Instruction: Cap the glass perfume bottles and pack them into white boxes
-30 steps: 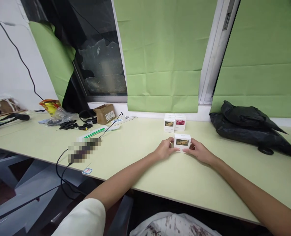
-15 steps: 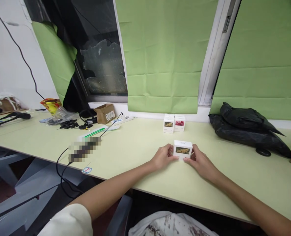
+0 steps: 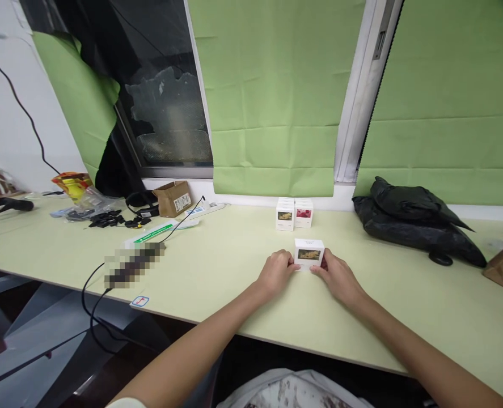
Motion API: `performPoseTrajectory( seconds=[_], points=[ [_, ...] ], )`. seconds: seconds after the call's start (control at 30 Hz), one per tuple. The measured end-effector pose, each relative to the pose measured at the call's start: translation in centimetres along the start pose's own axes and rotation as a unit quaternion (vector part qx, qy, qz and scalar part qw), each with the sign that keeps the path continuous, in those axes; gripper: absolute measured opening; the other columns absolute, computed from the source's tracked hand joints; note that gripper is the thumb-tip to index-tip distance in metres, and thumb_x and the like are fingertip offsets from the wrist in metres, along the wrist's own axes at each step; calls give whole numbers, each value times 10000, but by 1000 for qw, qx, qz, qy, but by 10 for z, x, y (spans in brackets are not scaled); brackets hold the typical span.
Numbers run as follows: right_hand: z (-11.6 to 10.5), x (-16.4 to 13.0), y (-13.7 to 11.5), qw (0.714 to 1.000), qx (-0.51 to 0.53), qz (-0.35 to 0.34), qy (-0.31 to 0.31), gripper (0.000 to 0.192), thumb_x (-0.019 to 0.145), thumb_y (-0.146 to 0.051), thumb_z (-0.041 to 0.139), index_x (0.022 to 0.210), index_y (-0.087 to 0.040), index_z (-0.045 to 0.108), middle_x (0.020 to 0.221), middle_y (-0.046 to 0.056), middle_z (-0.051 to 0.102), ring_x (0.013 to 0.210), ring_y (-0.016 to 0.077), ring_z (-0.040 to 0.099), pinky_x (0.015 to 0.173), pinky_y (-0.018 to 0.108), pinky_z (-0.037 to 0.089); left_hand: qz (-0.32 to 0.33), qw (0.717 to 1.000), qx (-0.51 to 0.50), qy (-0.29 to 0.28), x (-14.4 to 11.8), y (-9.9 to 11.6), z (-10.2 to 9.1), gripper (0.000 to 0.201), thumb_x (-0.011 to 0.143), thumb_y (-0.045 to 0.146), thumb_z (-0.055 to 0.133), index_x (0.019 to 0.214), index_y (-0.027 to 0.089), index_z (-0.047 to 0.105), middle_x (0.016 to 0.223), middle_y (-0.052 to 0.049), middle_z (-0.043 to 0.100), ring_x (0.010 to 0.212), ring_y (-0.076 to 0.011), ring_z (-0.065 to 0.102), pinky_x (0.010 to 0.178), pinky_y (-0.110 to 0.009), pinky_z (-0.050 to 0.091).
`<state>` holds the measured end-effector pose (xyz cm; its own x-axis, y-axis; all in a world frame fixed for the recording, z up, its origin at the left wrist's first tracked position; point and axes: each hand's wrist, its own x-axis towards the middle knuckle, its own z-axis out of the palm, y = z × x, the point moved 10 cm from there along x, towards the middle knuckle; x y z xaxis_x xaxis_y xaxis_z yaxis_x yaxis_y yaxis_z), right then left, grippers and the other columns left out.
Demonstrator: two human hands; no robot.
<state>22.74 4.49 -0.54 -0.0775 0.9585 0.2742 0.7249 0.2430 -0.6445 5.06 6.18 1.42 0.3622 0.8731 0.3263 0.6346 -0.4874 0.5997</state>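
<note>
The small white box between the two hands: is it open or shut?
Shut: the small white box shows unbroken faces, no flap raised, gripped by left hand and right hand.

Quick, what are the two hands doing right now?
Left hand: closed on the left side of the small white box.
Right hand: closed on the box's right side.

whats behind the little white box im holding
Behind the white box, held between left hand and right hand, stand two more small boxes by the window sill. The box's own back face is hidden.
</note>
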Motion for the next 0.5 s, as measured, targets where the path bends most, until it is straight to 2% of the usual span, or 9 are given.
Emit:
performPoseTrajectory(
  seconds=[0.13,0.2,0.33,0.5],
  points=[
    [4,24,4,990,-131,-23,43,60,970,-288,600,1011,-247,583,1056,111,700,1000,301,669,822,387,476,-10,1000,7,8,26,-14,6,232,910,232,696,707,213,584,841,-52,676,773,-235,615,722,-344,443],
    [8,39,10,985,-166,-16,40,47,985,-282,597,999,-238,600,1061,119,687,1000,295,667,831,376,469,-21,1000,10,20,42,-23,7,216,903,212,700,718,213,590,848,-58,679,800,-242,624,734,-343,450],
    [13,68,22,986,-168,-10,10,68,1012,-263,580,1047,-217,616,1089,125,704,1041,283,665,844,352,446,-22,999,-4,31,73,-36,11,209,878,201,732,712,209,605,837,-56,679,832,-238,631,786,-337,472],
    [13,96,33,984,-176,5,22,84,1013,-258,583,1066,-203,619,1113,120,713,1056,268,658,820,331,428,-16,999,-20,35,101,-52,17,180,889,220,720,740,193,624,832,-46,690,795,-210,622,768,-323,485]
  ],
)
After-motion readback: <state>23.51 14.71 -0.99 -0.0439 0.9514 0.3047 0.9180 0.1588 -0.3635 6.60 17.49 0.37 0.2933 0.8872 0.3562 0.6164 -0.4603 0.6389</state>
